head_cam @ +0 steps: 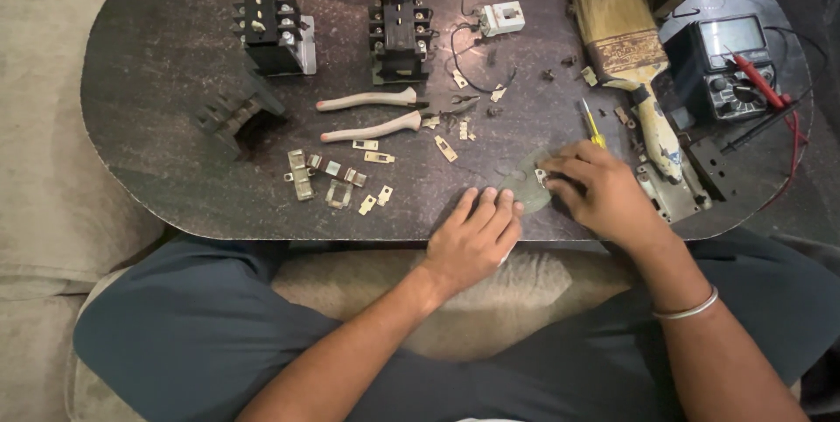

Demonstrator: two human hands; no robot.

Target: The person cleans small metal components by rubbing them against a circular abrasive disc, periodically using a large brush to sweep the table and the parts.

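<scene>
Two hands work at the near edge of the dark oval table (pixel 157 55): the left hand (pixel 475 238) lies flat, fingers spread, pinning a grey-green abrasive sheet (pixel 523 184); the right hand (pixel 599 195) pinches a small metal contact (pixel 541 177) against it. Small brass contact pieces (pixel 337 179) lie scattered left; a cream-handled paintbrush (pixel 626 46), a yellow-handled screwdriver (pixel 592 125) and a black multimeter (pixel 731 63) crowd the right.

One head-worn view looks steeply down from close above onto the dark oval table (pixel 175 81) and the person's lap
</scene>
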